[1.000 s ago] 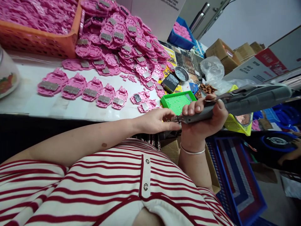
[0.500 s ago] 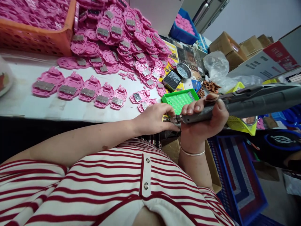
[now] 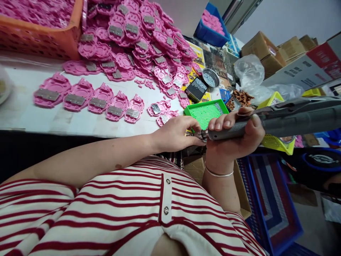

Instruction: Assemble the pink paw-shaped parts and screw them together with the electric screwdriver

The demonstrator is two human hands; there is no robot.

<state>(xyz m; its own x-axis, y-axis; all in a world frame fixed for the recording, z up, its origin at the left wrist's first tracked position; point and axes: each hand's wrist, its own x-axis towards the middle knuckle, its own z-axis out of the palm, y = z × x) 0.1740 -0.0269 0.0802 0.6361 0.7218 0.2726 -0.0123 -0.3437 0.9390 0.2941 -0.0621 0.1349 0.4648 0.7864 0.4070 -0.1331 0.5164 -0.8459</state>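
Note:
My right hand (image 3: 236, 142) is wrapped round the grey body of an electric screwdriver (image 3: 301, 115), held nearly level with its tip pointing left. My left hand (image 3: 176, 133) is closed with thumb and fingers at the screwdriver's metal bit end (image 3: 204, 134); the fingers partly hide the bit. Just beyond the hands lies a green perforated tray (image 3: 204, 115) with small screws in its far corner. Two pink plastic casings (image 3: 166, 116) with metal plates lie near my left hand. Further left stand several more such casings (image 3: 99, 99) in a row.
A large heap of pink casings (image 3: 144, 46) covers the back of the table beside an orange crate (image 3: 53, 41). A round metal dish (image 3: 210, 78) of screws and a black block (image 3: 196, 90) stand behind the green tray. A blue crate (image 3: 286, 213) is low at right.
The bit end of the screwdriver has come slightly right, along with both hands, and less of the bit shows past my left fingers. The whole view has shifted a little.

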